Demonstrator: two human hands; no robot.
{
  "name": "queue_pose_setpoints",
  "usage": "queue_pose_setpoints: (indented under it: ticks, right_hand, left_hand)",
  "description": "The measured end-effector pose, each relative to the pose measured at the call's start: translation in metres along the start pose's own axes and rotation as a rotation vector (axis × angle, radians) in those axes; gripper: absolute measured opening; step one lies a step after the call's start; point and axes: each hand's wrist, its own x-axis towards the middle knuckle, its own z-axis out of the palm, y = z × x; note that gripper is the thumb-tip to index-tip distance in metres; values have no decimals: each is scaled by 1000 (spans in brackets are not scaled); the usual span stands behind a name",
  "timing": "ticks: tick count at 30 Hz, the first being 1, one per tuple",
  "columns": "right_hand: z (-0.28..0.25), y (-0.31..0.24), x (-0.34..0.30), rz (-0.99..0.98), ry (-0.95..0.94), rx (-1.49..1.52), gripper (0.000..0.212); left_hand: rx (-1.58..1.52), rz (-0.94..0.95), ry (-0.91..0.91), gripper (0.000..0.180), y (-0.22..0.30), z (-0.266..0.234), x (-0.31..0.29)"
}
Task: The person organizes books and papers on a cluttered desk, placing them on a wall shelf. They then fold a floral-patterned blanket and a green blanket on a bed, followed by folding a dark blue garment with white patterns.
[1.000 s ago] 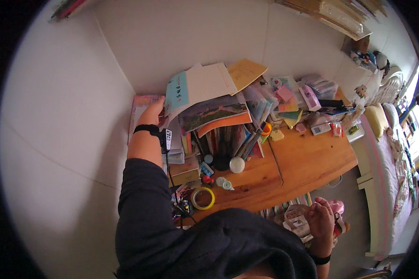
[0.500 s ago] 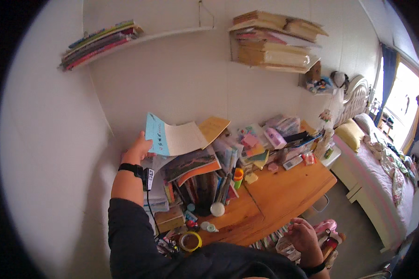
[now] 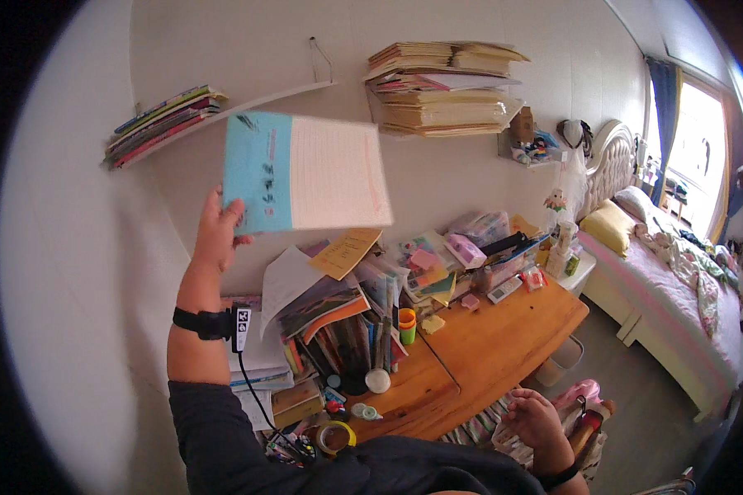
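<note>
Now that it has left the books (image 3: 326, 310), our left hand (image 3: 219, 233) grasps the notebook (image 3: 330, 173) aloft; our right hand (image 3: 540, 419) curls past the counter's (image 3: 504, 338) front edge, its hold unclear.

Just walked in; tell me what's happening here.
A person's left hand is holding up a blue-and-white paper pad by its left edge. Below, a yellow booklet lies on top of the pile of books on the wooden desk. The right hand is near the desk's front edge, fingers curled.
</note>
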Motion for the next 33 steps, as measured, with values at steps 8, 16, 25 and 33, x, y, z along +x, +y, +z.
queue_pose_setpoints:
  ticks: [8,16,25,33]
  right_hand:
    - [-11,-8,-12,-56,20,79,15]
    - [-37,-25,-53,-295,248,224,16]
    - [-44,-23,-78,-417,452,285,19]
    - [-42,-8,-84,-415,539,332,18]
  left_hand:
    - [-723,185,-242,29,101,109,68]
    - [-1075,108,-328,28,167,257,160]
    - [902,307,-77,32,147,344,207]
    - [500,406,497,38,117,349,212]
